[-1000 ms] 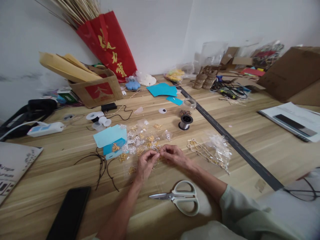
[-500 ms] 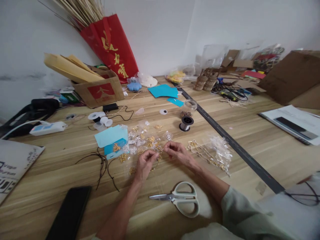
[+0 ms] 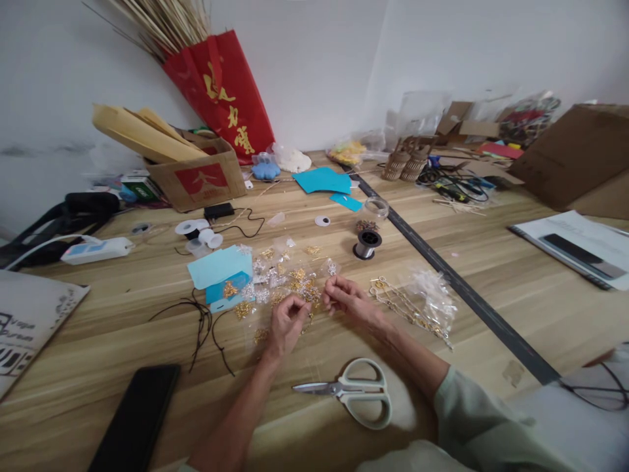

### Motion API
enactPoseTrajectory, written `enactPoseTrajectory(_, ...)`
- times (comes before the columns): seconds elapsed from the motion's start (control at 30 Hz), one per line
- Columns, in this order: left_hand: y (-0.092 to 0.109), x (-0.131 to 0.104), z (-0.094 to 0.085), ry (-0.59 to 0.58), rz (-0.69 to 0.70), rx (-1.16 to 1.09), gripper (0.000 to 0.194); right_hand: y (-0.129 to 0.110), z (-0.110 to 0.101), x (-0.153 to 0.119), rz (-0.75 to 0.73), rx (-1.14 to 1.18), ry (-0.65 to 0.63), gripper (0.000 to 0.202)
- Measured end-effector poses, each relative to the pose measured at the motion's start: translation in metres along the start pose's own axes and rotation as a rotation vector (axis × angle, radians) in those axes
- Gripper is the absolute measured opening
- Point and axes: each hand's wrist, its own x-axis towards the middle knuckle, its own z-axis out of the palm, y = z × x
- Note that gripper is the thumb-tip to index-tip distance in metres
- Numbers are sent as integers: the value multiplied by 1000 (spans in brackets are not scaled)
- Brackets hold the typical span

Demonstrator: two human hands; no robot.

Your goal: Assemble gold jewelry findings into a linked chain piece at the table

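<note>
My left hand [image 3: 287, 321] is closed in a pinch, thumb against forefinger. A bit of gold chain [image 3: 308, 321] shows just under its fingertips; whether it is held I cannot tell. My right hand [image 3: 348, 298] also pinches, a short gap away, on something too small to make out. Just beyond both hands lie small gold and silver jewelry findings [image 3: 299, 280], loose and in clear bags. Scissors [image 3: 344, 390] with pale handles rest nearer to me, blades pointing left. Right of my right hand are finished-looking chains [image 3: 403, 303] beside crumpled clear plastic bags [image 3: 432, 295].
A wire spool [image 3: 366, 244] and a jar [image 3: 376, 208] stand past my hands. Blue cards [image 3: 219, 265] and black cords [image 3: 199, 328] lie left, a phone [image 3: 137, 416] at front left. A dark strip [image 3: 442, 265] crosses the table. Boxes [image 3: 196, 180] and a red bag [image 3: 223, 98] stand behind.
The view has shifted very slightly. Both hands keep their pinch in nearly the same place, and the gold chain below the left fingertips shows less than before.
</note>
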Motion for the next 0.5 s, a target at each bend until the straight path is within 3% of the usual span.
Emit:
enactPoseTrajectory(0.27,4,-2,1,65,110,107,20,-10,8,-3,-54,-164,-11,34)
enactPoseTrajectory(0.5,3,-2,-1,71,62,0,18,-1,4,0,9,-188,-51,32)
